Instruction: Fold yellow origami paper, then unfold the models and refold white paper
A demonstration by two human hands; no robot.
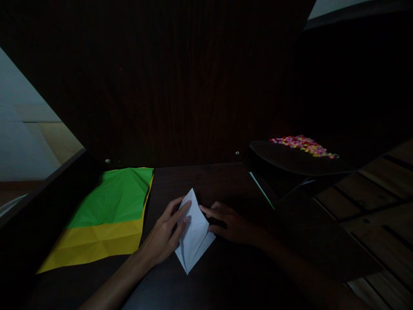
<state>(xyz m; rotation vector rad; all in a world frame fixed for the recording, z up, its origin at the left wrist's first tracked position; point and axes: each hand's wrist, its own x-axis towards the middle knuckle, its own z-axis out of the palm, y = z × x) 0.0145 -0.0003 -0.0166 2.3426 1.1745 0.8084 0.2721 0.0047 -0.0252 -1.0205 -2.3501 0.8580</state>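
Note:
A folded sheet of white paper [193,228], kite-shaped with pointed ends and layered flaps, lies on the dark wooden surface in front of me. My left hand [167,230] holds its left side, with the index finger and thumb over the top face and other fingertips by the upper left edge. At the paper's right edge is my right hand [229,221], its fingers apart and the fingertips touching the edge near a raised flap. The undersides of the paper are hidden.
On the left lie a creased green sheet [119,198] and a yellow sheet [100,243] partly under it. A thin pale green strip [262,190] lies at right. Many small colourful pieces [305,145] rest on a dark curved ledge [290,162]. A dark panel [180,86] rises behind.

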